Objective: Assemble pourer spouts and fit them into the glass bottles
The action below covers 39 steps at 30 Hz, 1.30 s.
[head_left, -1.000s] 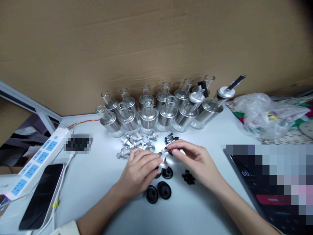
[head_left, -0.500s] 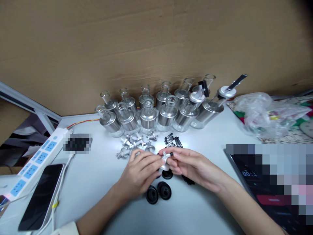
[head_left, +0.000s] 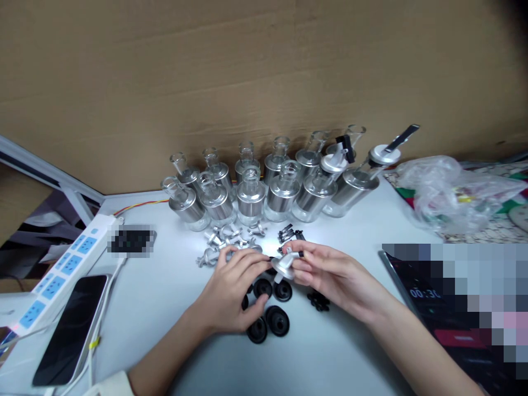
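Between the thumb and fingers of my right hand is a silver pourer cap with a short spout and a small black piece at its end. My left hand has its fingers and thumb apart, holding nothing. It hovers over or touches several round black seals; contact is hard to tell. Behind my left fingers lies a pile of silver pourer caps. Beyond my right hand are small black levers, and small black parts lie below it.
Glass bottles with metal sleeves stand in two rows at the back; two carry caps with black levers. Left are a power strip and a phone. A plastic bag and a device showing a timer are right.
My left hand has let go of the pourer cap and moved slightly left with its fingers spreading. My right hand has shifted a little right, still holding the cap.
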{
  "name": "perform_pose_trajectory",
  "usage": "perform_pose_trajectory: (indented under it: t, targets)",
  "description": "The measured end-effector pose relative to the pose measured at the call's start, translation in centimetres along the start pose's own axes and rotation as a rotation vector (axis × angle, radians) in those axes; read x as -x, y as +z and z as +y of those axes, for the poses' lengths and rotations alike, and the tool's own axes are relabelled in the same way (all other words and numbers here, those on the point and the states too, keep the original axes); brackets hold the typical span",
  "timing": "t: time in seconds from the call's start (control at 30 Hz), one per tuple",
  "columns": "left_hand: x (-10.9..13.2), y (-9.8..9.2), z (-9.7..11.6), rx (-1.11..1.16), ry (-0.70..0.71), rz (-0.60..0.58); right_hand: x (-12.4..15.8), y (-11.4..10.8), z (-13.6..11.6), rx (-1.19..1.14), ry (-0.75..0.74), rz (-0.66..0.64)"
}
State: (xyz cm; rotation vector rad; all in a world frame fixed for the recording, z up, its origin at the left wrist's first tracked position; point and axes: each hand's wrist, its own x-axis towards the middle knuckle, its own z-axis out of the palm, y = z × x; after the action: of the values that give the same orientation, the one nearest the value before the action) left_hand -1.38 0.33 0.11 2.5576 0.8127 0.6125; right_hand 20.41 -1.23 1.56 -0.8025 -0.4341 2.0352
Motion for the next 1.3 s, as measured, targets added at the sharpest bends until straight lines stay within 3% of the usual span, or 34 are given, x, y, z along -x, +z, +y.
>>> perform_pose_trajectory:
  t: [0.17,0.33,0.57,0.73,1.1,1.3]
  targets:
    - [0.0,0.1,0.0,-0.04,-0.017,-0.029,-0.3,0.0,-0.3,-0.007,-0.126,0.152]
    - [0.0,0.3,-0.2,-0.071,0.043,-0.019,-0.4,0.0,-0.5,0.013,-0.146,0.175]
    - [-0.1,0.3,-0.1,-0.093,0.057,0.236,-0.2,-0.2,-0.2,0.078,-0.153,0.189]
    - [-0.1,0.2,-0.1,-0.039,0.037,0.367,0.0,0.4,0.1,0.094,-0.124,0.06]
    - [0.2,1.1,-0.3,0.136,0.063,0.322,0.5,0.8,0.5,0.119,-0.064,-0.129]
    - [0.1,0.6,-0.1,0.086,0.075,0.178,0.4,0.7,0.4,0.141,-0.107,-0.075]
